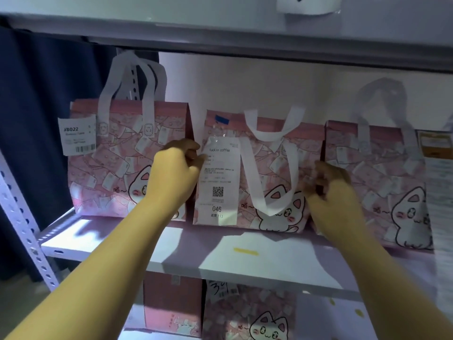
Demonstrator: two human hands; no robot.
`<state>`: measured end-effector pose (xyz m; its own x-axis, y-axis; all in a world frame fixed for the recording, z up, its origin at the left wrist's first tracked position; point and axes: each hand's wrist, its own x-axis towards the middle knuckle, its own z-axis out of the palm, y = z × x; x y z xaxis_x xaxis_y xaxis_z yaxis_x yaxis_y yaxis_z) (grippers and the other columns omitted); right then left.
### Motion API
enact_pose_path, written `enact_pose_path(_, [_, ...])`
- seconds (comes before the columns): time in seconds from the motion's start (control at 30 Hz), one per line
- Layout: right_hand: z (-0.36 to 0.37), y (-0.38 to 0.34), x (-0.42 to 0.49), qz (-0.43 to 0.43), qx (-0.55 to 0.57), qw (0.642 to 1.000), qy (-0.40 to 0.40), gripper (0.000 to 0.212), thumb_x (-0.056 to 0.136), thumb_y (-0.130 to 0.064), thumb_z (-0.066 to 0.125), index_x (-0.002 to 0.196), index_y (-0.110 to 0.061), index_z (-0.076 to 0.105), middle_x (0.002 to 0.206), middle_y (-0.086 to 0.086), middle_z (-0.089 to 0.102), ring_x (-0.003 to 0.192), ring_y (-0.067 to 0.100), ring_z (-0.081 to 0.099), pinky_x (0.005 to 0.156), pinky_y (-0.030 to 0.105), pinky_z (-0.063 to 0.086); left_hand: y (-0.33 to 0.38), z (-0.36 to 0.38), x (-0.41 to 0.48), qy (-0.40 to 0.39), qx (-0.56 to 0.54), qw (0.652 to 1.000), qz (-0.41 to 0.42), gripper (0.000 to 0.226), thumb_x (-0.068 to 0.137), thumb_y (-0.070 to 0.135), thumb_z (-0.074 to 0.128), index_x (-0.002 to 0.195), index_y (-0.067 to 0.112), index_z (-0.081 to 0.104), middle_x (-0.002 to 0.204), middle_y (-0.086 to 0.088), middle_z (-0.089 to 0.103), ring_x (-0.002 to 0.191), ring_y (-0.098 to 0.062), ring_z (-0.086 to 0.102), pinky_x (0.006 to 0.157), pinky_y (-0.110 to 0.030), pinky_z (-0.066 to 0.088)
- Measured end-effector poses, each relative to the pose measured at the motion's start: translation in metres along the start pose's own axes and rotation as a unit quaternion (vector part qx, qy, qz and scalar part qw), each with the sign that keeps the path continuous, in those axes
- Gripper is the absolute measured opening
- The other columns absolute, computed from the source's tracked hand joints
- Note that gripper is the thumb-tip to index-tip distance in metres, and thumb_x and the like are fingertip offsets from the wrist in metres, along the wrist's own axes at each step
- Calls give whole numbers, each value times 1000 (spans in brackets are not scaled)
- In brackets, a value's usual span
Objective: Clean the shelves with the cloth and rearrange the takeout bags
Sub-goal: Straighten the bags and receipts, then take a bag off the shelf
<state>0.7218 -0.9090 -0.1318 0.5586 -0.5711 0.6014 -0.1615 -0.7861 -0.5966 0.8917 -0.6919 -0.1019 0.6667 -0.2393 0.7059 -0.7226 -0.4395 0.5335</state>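
White shelf (pixel 137 251), navy curtain (pixel 36 94) beside.

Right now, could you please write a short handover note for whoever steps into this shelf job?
Left hand: fingers curled on the left edge of the middle bag, beside its 046 receipt.
Right hand: curled at that bag's right edge, but blurred, so the grip is unclear.
Things: left bag, middle bag and right bag stand upright in a row on the shelf. There are more bags on the lower shelf. No cloth in view.
Done: wiping cannot be judged.
Left: probably settle the middle bag, then find the cloth and wipe.
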Motion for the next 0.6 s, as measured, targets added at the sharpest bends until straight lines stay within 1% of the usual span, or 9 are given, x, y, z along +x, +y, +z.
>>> enact_pose_path(0.1, [-9,-6,-12,-18,4,999,36,40,87,-22,58,126,-17,50,107,-1,48,94,18,52,82,35,46,8,-9,-4,0,9,1000,21,21,83,26,64,101,15,68,86,1,66,74,-14,58,68,-22,40])
enact_pose_path(0.17, [-15,-9,-22,-20,6,998,54,34,88,-25,59,120,-17,54,106,-1,51,93,17,52,80,37,48,15,-15,-8,-16,-1,999,37,20,83,28,63,100,17,68,86,4,66,73,-12,59,68,-23,41])
enact_pose_path(0.23, [-22,-12,-32,-8,18,998,62,33,88,-24,61,120,-17,55,107,-3,52,97,16,53,83,38,50,24,-19,-12,-37,-22,997,57,19,84,29,63,99,18,67,86,5,65,71,-6,58,68,-23,43])
enact_pose_path(0.3, [-31,-13,-43,-3,19,997,73,31,87,-24,62,117,-17,57,104,-7,52,96,15,53,83,39,50,34,-21,-18,-51,-37,995,83,19,85,29,63,100,18,66,85,6,63,70,0,55,64,-18,43])
enact_pose_path(0.37, [-40,-14,-54,1,5,997,83,27,86,-22,63,112,-18,58,101,-8,54,93,13,54,81,37,50,44,-20,-25,-72,-52,991,104,20,86,31,63,101,17,66,84,8,60,71,4,53,61,-11,39])
enact_pose_path(0.47, [-52,-11,-70,21,-9,995,96,25,85,-17,64,110,-17,60,100,-9,57,93,13,56,80,36,51,58,-13,-38,-116,-78,982,125,20,87,33,62,100,18,66,84,11,58,73,6,54,62,-8,37])
enact_pose_path(0.5, [-57,-9,-74,28,-14,995,98,25,85,-16,64,110,-16,61,98,-10,57,93,13,56,79,34,51,63,-10,-44,-130,-87,979,130,20,87,33,62,100,19,66,83,11,58,74,5,54,62,-9,38])
enact_pose_path(0.53, [-62,-6,-79,37,-19,994,97,24,85,-18,63,109,-16,61,98,-11,58,93,12,56,78,29,50,67,-7,-49,-144,-96,976,134,18,87,33,62,98,20,66,82,11,59,74,4,55,61,-9,38])
enact_pose_path(0.6, [-72,1,-88,55,-35,993,96,23,86,-23,63,108,-18,62,98,-9,60,89,8,57,71,12,46,76,1,-59,-174,-113,968,139,14,86,33,62,94,22,67,80,12,61,73,2,57,60,-12,40])
